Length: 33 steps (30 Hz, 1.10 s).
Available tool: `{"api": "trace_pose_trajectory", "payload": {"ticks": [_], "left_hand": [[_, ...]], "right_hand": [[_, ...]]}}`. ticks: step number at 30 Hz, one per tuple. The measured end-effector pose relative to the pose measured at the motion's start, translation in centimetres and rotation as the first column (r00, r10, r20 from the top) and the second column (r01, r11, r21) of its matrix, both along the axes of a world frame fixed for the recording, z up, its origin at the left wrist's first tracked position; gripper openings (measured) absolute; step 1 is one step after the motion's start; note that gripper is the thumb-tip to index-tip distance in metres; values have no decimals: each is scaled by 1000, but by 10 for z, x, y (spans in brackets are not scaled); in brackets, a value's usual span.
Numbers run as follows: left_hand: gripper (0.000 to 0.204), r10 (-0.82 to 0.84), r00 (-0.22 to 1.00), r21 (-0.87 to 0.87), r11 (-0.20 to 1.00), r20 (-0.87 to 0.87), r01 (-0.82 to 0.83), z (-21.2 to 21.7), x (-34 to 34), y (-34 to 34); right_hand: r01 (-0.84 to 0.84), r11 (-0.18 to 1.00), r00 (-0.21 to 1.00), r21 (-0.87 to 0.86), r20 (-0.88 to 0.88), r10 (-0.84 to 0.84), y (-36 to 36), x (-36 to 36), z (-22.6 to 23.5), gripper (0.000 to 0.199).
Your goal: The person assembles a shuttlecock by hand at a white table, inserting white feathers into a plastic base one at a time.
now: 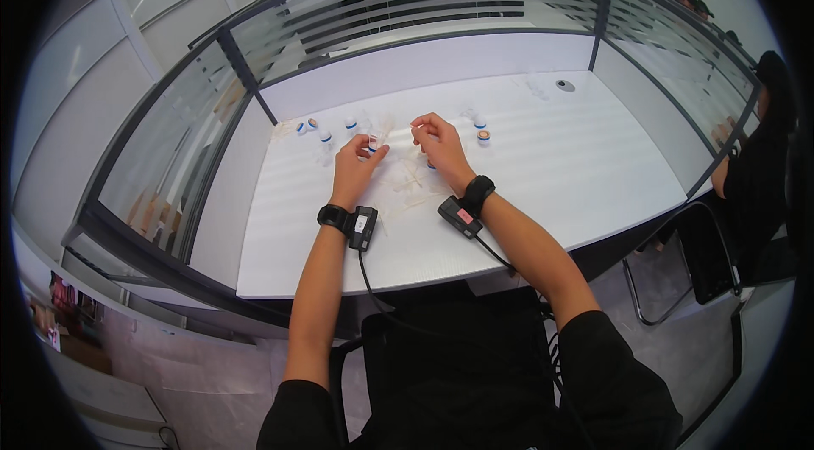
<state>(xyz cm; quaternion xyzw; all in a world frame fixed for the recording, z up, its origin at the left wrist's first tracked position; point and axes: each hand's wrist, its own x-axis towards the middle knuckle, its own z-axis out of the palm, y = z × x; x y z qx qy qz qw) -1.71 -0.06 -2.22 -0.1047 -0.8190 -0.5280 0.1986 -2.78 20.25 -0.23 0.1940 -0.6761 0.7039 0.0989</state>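
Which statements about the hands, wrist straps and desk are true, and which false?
1. The left hand holds a small white-and-blue piece. True.
2. The right hand touches the left hand. False: a gap separates them.
3. Both wrists wear black straps. True.
4. The desk top is black. False: it is white.
5. The round grey fitting is at the near left corner. False: it is toward the far right.
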Motion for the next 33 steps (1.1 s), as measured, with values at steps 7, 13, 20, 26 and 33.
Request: {"api": "trace_pose_trajectory", "payload": {"ticks": [7,13,20,26,33], "left_hand": [[38,4,1000,3,1000,3,-4,0,1,2],[31,-3,1000,-28,1000,-23,3,0,1,1],[37,6,1000,-17,1000,-14,-6,-1,1,0],[36,-17,1000,7,1000,-24,18,-1,1,3],[35,-7,1000,-19,1000,-28,7,-3,1,-1]], "right_hand": [[-3,1000,1000,28,2,3,3,1,1,17],[-7,1000,1000,26,-21,7,2,4,3,17],[1,998,998,63,-62,3,2,-1,-2,17],[55,991,990,119,-139,-38,4,-6,-6,19],[25,994,990,109,-140,-10,2,-1,-2,19]]}}
